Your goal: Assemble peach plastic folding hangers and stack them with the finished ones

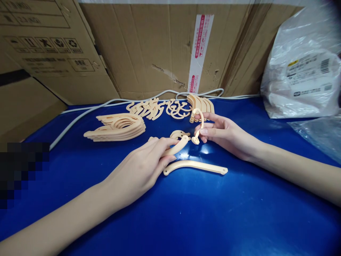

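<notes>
My left hand point(145, 161) is closed around a curved beige plastic hanger arm point(180, 146), its rounded end poking out past the fingers. In my right hand point(230, 135), thumb and fingers pinch a beige hanger hook point(201, 122), curl upward and a small knob at its lower end. The hook's knob is close to the tip of the arm, apart from it. Just below my left hand, another hanger arm point(197, 165) lies flat on the blue table point(213, 209). Behind my left fingertips rests a small curved part point(177, 134) with dark holes, partly hidden.
A stack of hanger arms point(117, 128) lies at the left. Farther back are loose curved pieces point(149, 107), a pile of hooks point(177, 109) and more stacked arms point(204, 104). A grey cable point(87, 113) runs before the cardboard boxes point(149, 46). A plastic bag point(301, 78) stands right.
</notes>
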